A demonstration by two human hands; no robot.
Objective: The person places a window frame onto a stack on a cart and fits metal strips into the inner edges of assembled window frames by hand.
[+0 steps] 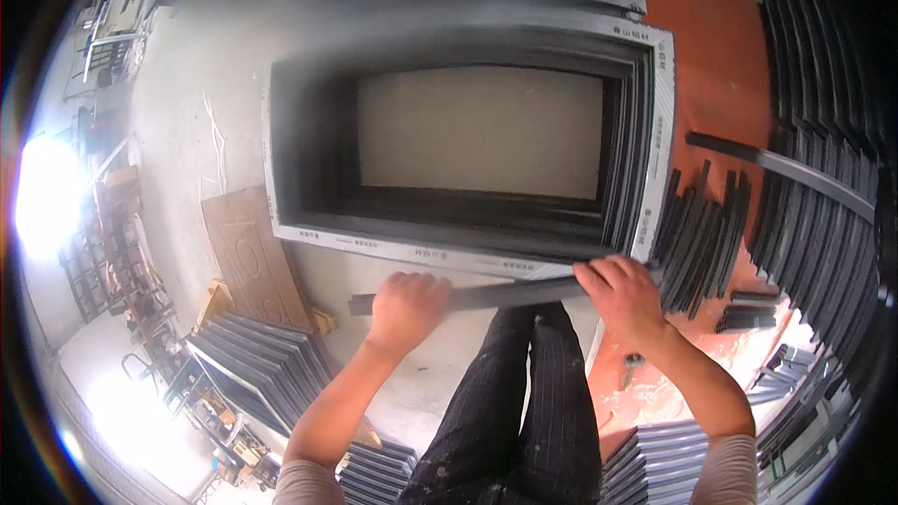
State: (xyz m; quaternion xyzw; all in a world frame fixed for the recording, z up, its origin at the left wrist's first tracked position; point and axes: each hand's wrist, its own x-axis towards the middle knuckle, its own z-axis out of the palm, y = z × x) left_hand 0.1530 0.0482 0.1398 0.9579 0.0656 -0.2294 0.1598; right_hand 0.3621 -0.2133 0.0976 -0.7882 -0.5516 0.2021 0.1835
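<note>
Both my hands hold one dark grey metal profile bar [510, 295] crosswise in front of my legs. My left hand [409, 309] is closed round it close to its left end, which sticks out a little past my fist. Toward the right end, my right hand [622, 290] grips the bar with fingers curled over the top. Just beyond the bar lies a stack of large rectangular frames [430, 255], dark inside with white printed film on the top face. My right hand is close to the near right corner of this stack; whether they touch, I cannot tell.
Short dark bars [697, 238] lie bundled to the right on an orange surface [711, 56]. Long dark profiles [823, 215] are piled farther right, with a loose bar [795, 171] jutting across. At left are a brown door panel [257, 257] and smaller stacked frames [257, 365].
</note>
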